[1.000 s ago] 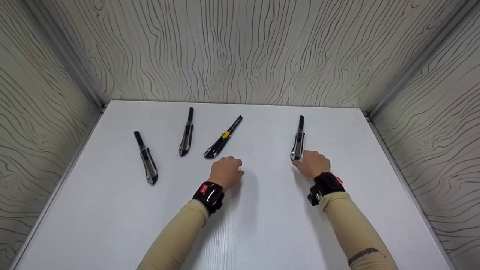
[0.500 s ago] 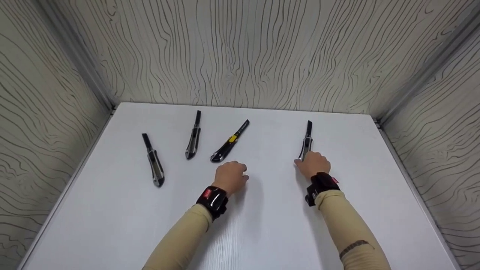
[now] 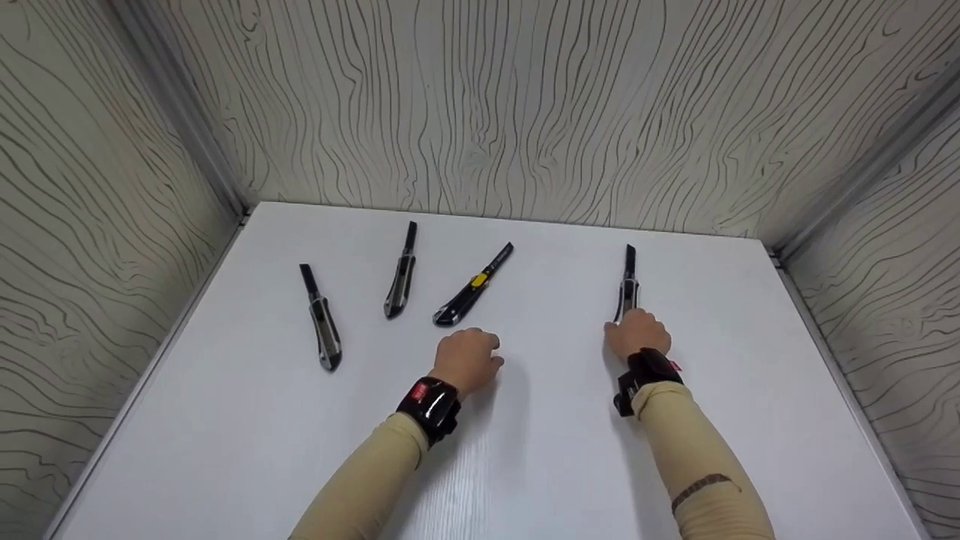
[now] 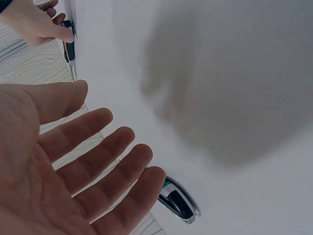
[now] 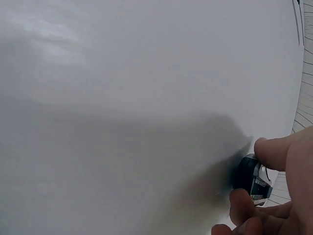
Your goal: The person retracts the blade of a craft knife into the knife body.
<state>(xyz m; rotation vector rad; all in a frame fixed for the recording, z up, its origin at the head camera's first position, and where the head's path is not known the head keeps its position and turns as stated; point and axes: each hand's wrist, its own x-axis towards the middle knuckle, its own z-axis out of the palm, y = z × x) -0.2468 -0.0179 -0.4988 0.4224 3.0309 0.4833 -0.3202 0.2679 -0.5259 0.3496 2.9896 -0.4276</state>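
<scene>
My right hand (image 3: pixel 637 335) pinches the rear end of a grey-and-black utility knife (image 3: pixel 630 285) on the right side of the table. In the right wrist view, the thumb lies on one side of this knife's end (image 5: pixel 252 178) and fingertips on the other. Palm and spread, relaxed fingers of my left hand (image 4: pixel 98 161) show in the left wrist view, holding nothing. That hand hovers over the middle of the table, just nearer than a black utility knife with a yellow slider (image 3: pixel 465 296). Its blade end points to the far right.
Two more grey-and-black utility knives lie to the left, one farther back (image 3: pixel 401 285) and one nearer at the far left (image 3: pixel 322 330). The white table (image 3: pixel 555 450) is enclosed at the back and sides by wood-grain patterned panels (image 3: pixel 480 112).
My right hand has moved forward over the knife's handle and closed its fingers about the rear end. The left hand stays nearly still. The whole head view has shifted slightly.
</scene>
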